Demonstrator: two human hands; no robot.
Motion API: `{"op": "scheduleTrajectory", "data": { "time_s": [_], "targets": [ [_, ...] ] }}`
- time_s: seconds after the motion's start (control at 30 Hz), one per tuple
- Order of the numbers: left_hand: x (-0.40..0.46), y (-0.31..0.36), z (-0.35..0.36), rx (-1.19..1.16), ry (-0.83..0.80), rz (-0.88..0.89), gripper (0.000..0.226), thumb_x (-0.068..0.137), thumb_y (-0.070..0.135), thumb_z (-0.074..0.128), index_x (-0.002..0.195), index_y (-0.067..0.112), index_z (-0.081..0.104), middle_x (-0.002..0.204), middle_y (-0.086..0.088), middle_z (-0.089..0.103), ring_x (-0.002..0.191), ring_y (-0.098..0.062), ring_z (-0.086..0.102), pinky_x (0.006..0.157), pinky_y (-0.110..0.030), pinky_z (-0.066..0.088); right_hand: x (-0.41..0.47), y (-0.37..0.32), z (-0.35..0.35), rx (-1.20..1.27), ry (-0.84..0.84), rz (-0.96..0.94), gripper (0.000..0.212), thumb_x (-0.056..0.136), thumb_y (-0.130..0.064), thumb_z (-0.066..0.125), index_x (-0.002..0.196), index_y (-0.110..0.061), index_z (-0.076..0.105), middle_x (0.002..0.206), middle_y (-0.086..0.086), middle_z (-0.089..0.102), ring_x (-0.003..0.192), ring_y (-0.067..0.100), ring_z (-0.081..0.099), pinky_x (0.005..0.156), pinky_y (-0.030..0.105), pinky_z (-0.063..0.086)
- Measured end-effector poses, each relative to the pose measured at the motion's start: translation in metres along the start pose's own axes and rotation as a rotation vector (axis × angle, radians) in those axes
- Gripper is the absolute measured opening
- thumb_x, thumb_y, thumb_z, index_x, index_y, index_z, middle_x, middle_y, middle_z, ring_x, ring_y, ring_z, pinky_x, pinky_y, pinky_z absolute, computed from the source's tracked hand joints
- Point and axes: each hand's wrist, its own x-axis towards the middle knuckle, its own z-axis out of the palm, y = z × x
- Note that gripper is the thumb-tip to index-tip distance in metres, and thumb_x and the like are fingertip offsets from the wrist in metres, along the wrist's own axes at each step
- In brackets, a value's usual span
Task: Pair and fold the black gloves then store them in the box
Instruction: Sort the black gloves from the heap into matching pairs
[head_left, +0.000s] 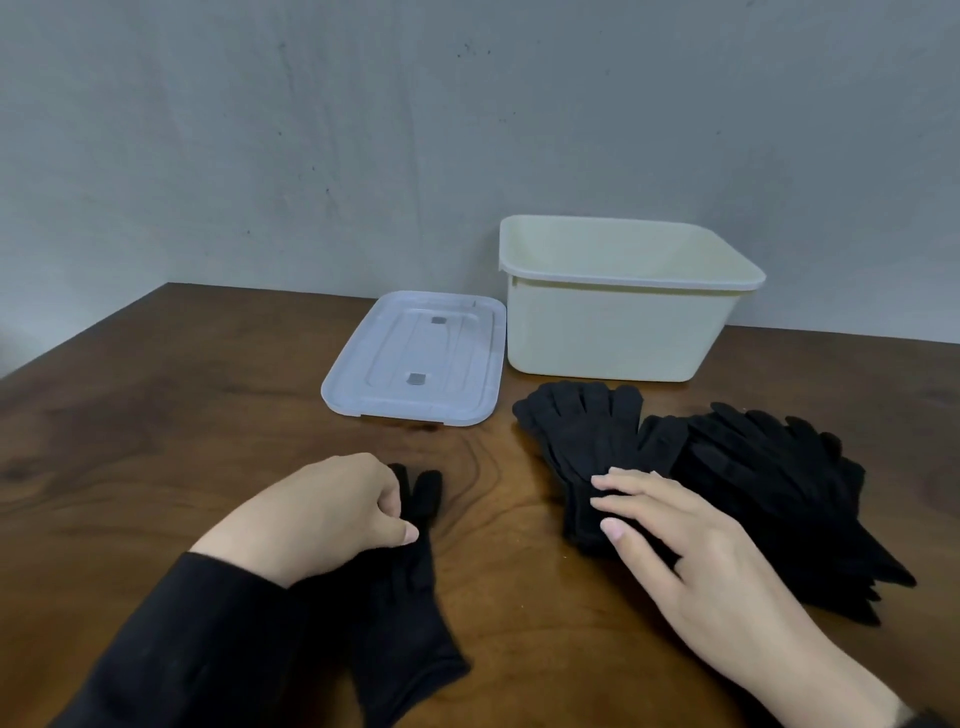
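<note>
A grey wall backs a dark wooden surface (156, 415). At 1 o'clock from the surface's middle stands the cream box (613, 332), open and seemingly with nothing in it; its clear lid (421, 358) lies flat just left of it, at 12 o'clock.

The pairing step looks to be in hand. The left hand (322, 514), in a black sleeve (182, 649), has its fingers curled, pinching one glove (405, 597) near its fingers at 7 o'clock; that glove lies lengthwise on the surface with its cuff toward the person. The right hand (691, 551) lies palm down with straight fingers, fingertips pressing on the flat glove (582, 441) that tops the near end of the pile (779, 493) at 4 o'clock.

No gloves appear folded or stored yet. The next move likely calls for drawing that top glove off the pile, laying it over the left one with fingers and cuffs aligned, then folding.
</note>
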Motion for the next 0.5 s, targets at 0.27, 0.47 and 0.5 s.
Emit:
{"op": "scheduleTrajectory", "data": {
  "time_s": [0.27,0.47,0.5],
  "targets": [
    [-0.005,0.022,-0.009,-0.601,0.288,0.194,0.033,0.097,0.036,0.054,0.071,0.016,0.051,0.056,0.004,0.054,0.051,-0.008,0.047,0.057,-0.025,0.038,-0.009,-0.041,-0.014,0.152,0.08,-0.091,0.043,0.089,-0.063,0.051,0.124,-0.04,0.063,0.128,-0.029,0.054,0.123,0.0,0.052,0.087,0.011,0.046],
    [-0.01,0.044,-0.001,-1.053,0.296,0.316,0.031,0.098,0.027,0.054,0.069,0.016,0.054,0.062,-0.004,0.057,0.058,-0.019,0.053,0.059,-0.031,0.042,-0.007,-0.068,0.005,0.262,-0.003,0.054,0.064,0.085,-0.05,0.066,0.134,-0.062,0.026,0.146,-0.048,0.015,0.13,-0.017,0.033,0.096,0.005,0.037],
    [-0.01,0.045,0.0,-1.081,0.298,0.334,0.031,0.098,0.027,0.054,0.069,0.017,0.054,0.062,-0.004,0.056,0.058,-0.02,0.053,0.059,-0.032,0.042,-0.006,-0.068,0.005,0.288,0.043,0.067,0.06,0.087,-0.044,0.067,0.131,-0.06,0.031,0.146,-0.046,0.018,0.128,-0.015,0.036,0.095,0.005,0.037]
  ]
}}
